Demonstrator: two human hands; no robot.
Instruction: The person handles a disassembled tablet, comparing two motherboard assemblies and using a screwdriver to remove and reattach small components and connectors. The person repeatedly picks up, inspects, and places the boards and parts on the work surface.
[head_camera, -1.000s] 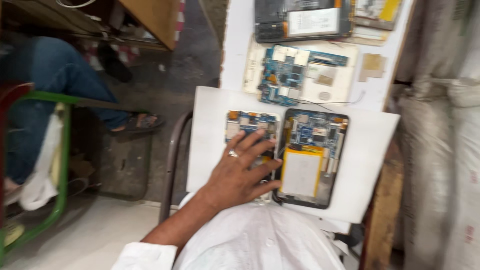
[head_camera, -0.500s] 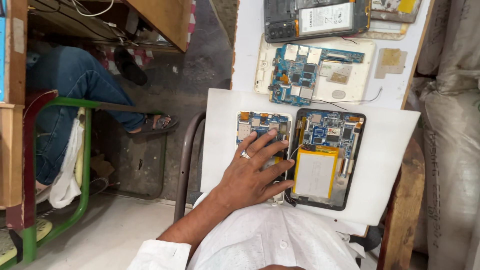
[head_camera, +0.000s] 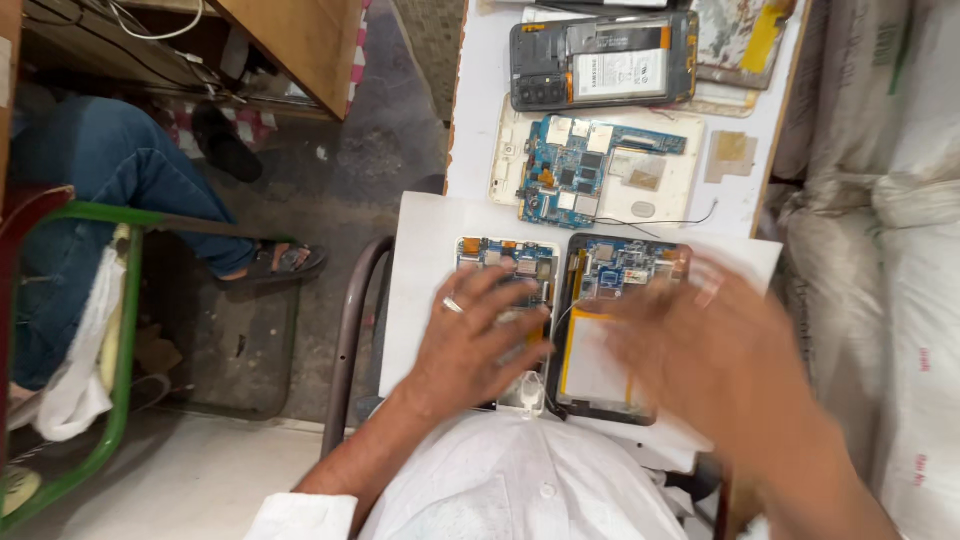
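My left hand (head_camera: 470, 340), with a ring on one finger, lies flat on an opened device with a white frame and a blue circuit board (head_camera: 515, 262). Beside it on the right is a black-framed opened tablet (head_camera: 610, 270) with a yellow-edged battery (head_camera: 590, 365). My right hand (head_camera: 720, 360) is blurred, fingers spread, hovering over that tablet and hiding its right half. Both devices rest on a white board (head_camera: 420, 260) on my lap.
Farther up the white table (head_camera: 475, 110) lie an opened white device with a blue board (head_camera: 590, 165) and a dark opened phone (head_camera: 600, 65). Grey sacks (head_camera: 880, 200) stand on the right. A seated person's jeans leg and sandal (head_camera: 280, 262) are at left, by a green chair frame (head_camera: 125, 330).
My right hand has come into view from the right and now hovers over the black tablet. My left hand stays on the white-framed device. The camera has moved closer.
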